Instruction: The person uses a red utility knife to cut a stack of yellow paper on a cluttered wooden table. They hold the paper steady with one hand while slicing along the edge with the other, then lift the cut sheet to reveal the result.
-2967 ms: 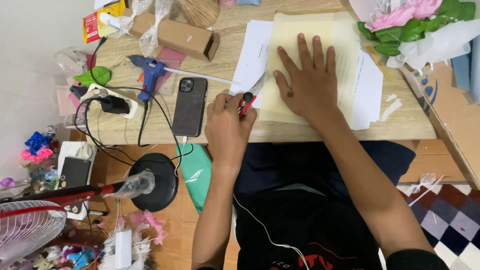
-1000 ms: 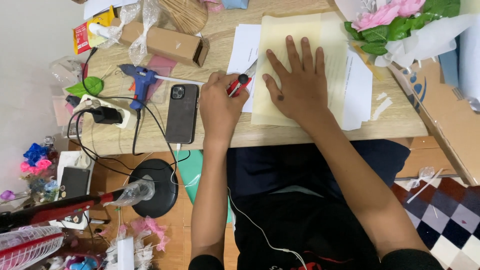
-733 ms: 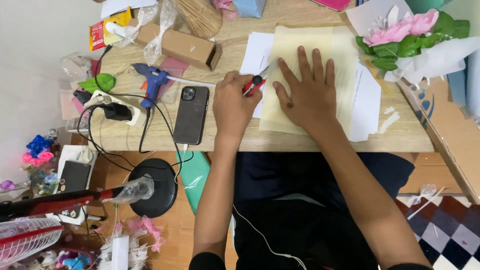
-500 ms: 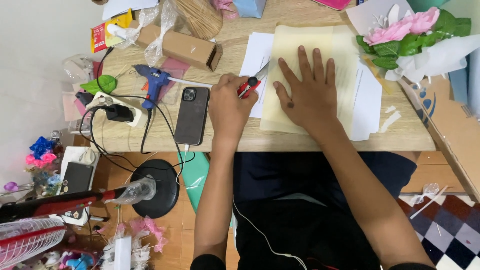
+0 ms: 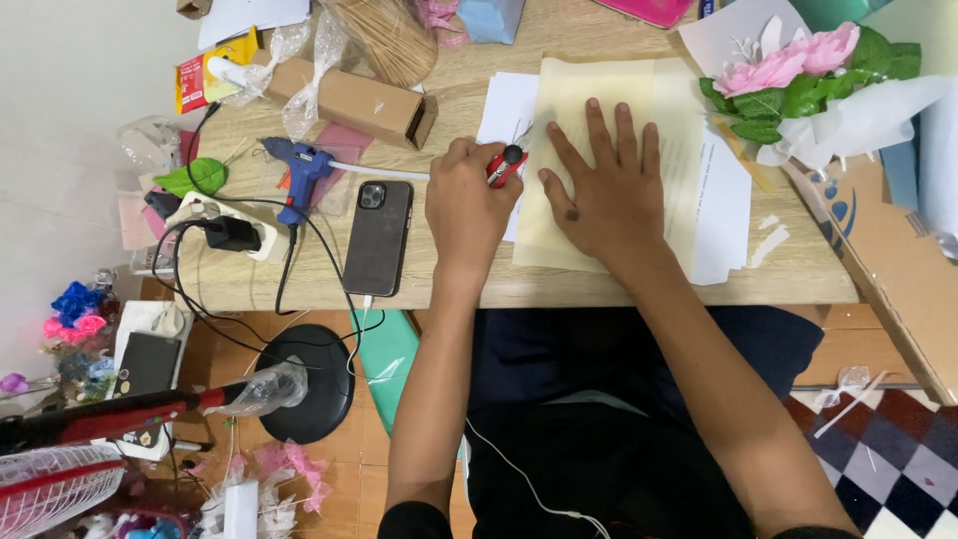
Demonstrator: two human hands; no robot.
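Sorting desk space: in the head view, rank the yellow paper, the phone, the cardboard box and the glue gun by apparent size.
1. Yellow paper, clearly largest.
2. Phone and cardboard box: too alike to rank.
3. Glue gun, smallest.

left hand: fist closed, fingers curled tight in a grip, forearm straight up from body | right hand: palm down, flat, fingers spread, forearm angled in from lower right | hands just beside each other
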